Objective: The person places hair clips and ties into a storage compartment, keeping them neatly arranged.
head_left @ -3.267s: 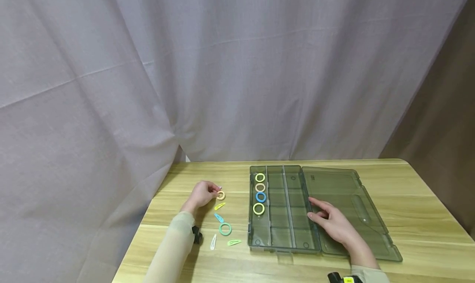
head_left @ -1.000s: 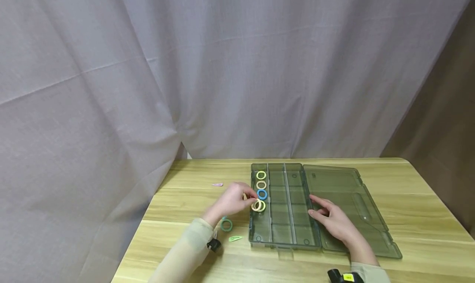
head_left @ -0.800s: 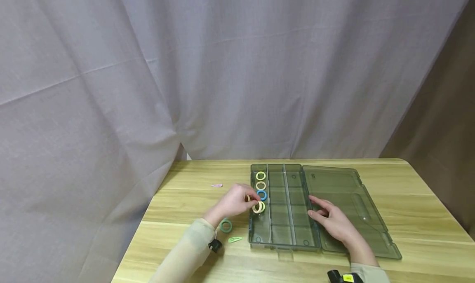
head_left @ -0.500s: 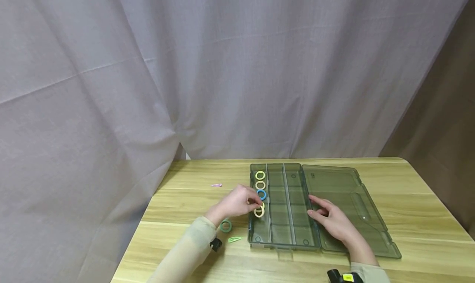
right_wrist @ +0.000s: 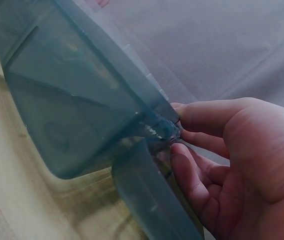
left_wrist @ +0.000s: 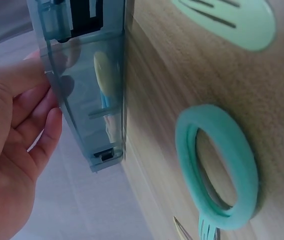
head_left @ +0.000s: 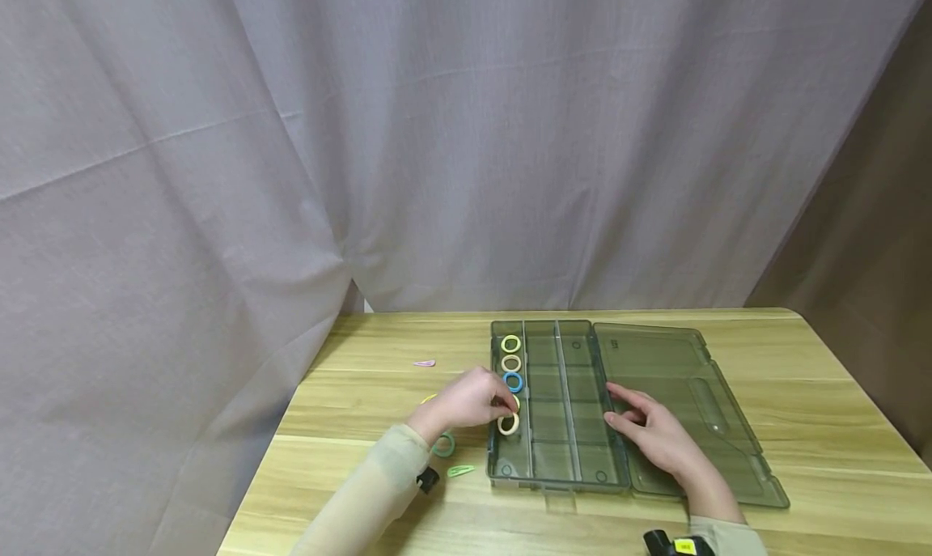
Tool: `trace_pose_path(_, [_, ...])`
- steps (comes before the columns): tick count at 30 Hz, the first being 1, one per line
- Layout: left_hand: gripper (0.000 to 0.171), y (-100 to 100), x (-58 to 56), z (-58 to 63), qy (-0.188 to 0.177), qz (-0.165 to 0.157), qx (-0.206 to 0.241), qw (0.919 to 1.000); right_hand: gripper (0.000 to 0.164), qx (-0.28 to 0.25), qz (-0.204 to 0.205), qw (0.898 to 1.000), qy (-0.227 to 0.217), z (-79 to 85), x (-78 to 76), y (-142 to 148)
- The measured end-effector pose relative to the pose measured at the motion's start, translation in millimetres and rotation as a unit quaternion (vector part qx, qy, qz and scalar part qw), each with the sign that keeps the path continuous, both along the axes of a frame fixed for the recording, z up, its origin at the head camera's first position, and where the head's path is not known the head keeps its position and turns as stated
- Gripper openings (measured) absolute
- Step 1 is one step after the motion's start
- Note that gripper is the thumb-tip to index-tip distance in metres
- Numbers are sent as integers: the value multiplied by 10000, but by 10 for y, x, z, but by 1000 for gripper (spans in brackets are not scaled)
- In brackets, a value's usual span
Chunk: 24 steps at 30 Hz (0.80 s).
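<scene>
A clear grey-green compartment box [head_left: 575, 426] lies open on the wooden table, its lid [head_left: 692, 410] flat to the right. Its left column holds a yellow-green ring [head_left: 510, 344], a beige ring [head_left: 511, 363] and a blue ring [head_left: 513, 382]. A yellow ring [head_left: 516, 402] is mostly hidden by my fingers. My left hand [head_left: 473, 398] reaches over the box's left wall [left_wrist: 82, 90] and pinches a cream ring [head_left: 508, 423] low in that column. My right hand [head_left: 655, 439] rests on the lid, fingertips [right_wrist: 182, 150] against the hinge ridge.
On the table left of the box lie a green ring [head_left: 442, 444] [left_wrist: 217, 165], a light green hair clip [head_left: 460, 471] [left_wrist: 232, 20], a pink clip [head_left: 425, 363] and a yellow clip [head_left: 428, 398] half hidden behind my hand. A grey curtain hangs behind.
My left hand picked the cream ring off the table, carried it right over the box wall and lowered it toward me along the left column. The right hand stayed put.
</scene>
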<state>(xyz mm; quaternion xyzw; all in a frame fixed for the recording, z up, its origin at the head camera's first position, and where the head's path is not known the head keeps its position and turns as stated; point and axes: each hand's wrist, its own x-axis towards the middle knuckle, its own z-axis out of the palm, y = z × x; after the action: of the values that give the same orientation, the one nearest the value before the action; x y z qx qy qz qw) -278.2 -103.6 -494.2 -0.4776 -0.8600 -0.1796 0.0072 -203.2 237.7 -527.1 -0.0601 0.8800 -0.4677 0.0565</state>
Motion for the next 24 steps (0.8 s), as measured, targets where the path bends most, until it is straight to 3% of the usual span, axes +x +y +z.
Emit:
trace_pose_path(14, [6,25,25,-10,-116,384,-574,9975,68,15,37,10000,-39,8,-3,4])
trace_pose_path(24, [7,36,42,-33,-72,569,-560,9968,67,1,49,10000,-9,-5,-14,9])
